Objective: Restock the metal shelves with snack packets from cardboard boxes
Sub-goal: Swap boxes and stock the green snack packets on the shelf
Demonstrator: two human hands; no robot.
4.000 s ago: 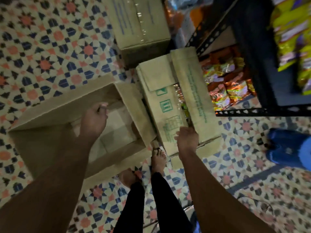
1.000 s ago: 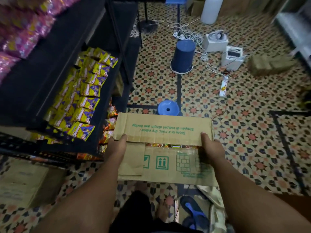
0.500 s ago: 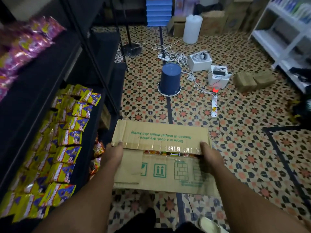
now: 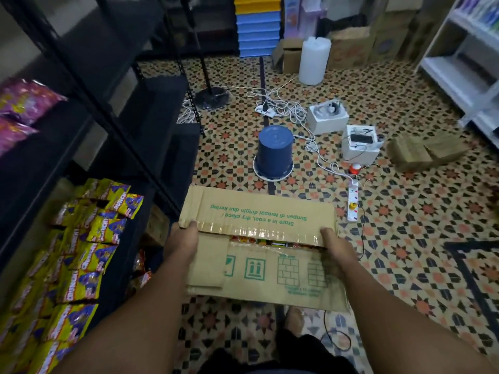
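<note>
I carry a brown cardboard box (image 4: 259, 255) with green print at waist height, its top flaps slightly apart so orange snack packets (image 4: 251, 241) show through the gap. My left hand (image 4: 183, 241) grips the box's left end and my right hand (image 4: 334, 249) grips its right end. The black metal shelves (image 4: 89, 109) stand to my left. Yellow and purple snack packets (image 4: 89, 238) fill a lower level, and pink packets (image 4: 19, 103) lie on a higher one.
On the patterned tile floor ahead stand an upturned blue bucket (image 4: 274, 152), white power strips (image 4: 353, 202) with tangled cables, two white foam boxes (image 4: 359, 143), a white jug (image 4: 313, 60) and flattened cardboard (image 4: 424, 152). White shelving (image 4: 469, 63) lines the right wall. Cardboard boxes (image 4: 351, 47) stand at the back.
I have lifted the closed box from the floor beside the shelves, turned, and now carry it along the aisle; the view has risen and the bucket appears farther off.
</note>
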